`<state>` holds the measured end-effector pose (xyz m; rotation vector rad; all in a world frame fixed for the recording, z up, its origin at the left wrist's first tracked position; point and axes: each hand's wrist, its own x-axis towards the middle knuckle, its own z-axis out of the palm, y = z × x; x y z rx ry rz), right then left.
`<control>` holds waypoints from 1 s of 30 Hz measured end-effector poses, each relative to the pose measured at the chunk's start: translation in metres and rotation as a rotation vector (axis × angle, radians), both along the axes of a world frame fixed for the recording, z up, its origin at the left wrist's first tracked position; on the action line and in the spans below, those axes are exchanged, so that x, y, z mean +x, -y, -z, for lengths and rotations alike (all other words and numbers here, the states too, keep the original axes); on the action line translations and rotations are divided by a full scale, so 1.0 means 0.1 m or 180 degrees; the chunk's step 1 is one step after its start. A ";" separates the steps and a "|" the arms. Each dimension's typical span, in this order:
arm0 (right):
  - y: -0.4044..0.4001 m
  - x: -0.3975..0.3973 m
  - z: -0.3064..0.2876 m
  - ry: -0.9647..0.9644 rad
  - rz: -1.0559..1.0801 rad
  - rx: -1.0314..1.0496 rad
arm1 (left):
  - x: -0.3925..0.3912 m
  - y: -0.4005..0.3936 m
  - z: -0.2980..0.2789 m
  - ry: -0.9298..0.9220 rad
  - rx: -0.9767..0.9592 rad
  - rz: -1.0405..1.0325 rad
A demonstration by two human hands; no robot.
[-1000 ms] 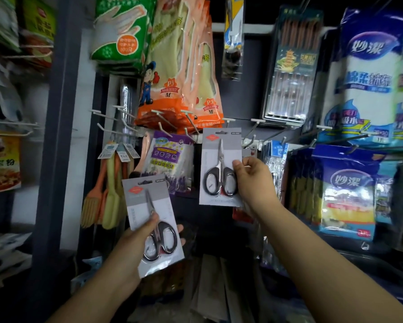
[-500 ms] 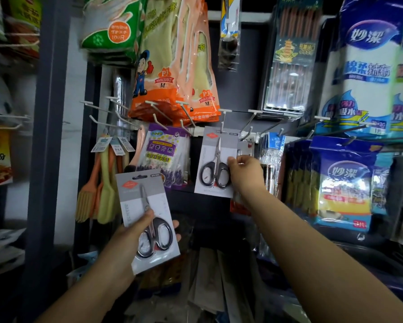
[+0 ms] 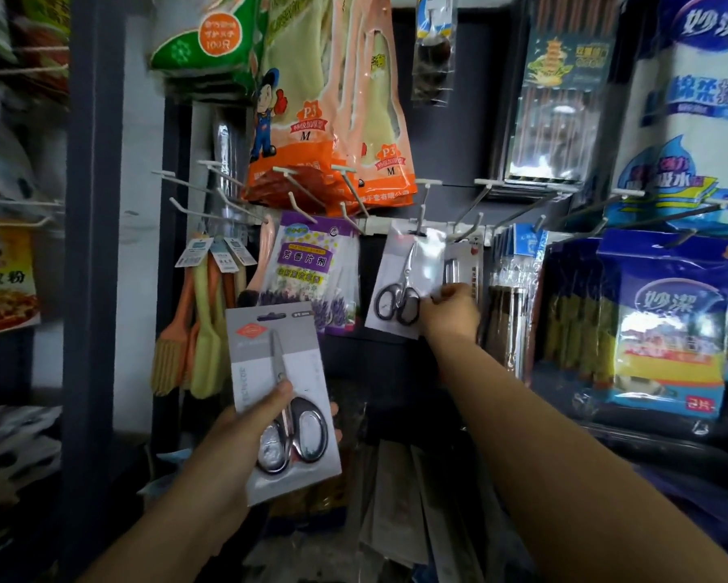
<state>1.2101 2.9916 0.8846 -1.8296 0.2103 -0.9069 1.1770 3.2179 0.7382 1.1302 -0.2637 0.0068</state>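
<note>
- My left grip (image 3: pixel 238 448) is closed around a grey scissors card (image 3: pixel 269 355) in the lower middle of the frame. The thumb lies across the front just above the handles and the fingertips show past the card's right edge.
- That card tilts a little to the left, free of the rack. Its steel scissors (image 3: pixel 292 431) point blades up, handles down.
- My right grip (image 3: pixel 450 313), middle of the frame, pinches the right edge of a second scissors card (image 3: pixel 391 271) beside the black handles.
- The second card's top edge sits up at a white peg (image 3: pixel 420 214) on the rail. Glare on the plastic hides the slot, so I cannot tell whether it is on the peg.
- Just left of that card hang the purple sachet packs (image 3: pixel 307 267).
- Further left, orange and green brushes (image 3: pixel 193 330) hang with price tags.
- Above both, orange glove packs (image 3: pixel 311 119) hang in the upper middle.
- At the right of the frame are the blue cloth packs (image 3: pixel 669 326), and above them a chopsticks pack (image 3: pixel 560 98).
- A dark upright post (image 3: pixel 92 246) stands at the left.
</note>
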 end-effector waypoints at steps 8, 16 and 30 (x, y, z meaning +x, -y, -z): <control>-0.35 -0.88 0.74 0.0034 -0.1803 -0.0404 | -0.83 0.39 -0.48 0.0254 0.0315 -0.0378; -0.17 -1.12 0.64 0.0119 -0.1823 -0.0416 | -0.82 0.56 -0.51 0.0333 0.0503 -0.0569; 0.00 -0.90 -0.33 0.0482 -0.1594 0.0194 | -0.79 0.25 -0.27 0.0018 0.0741 -0.1058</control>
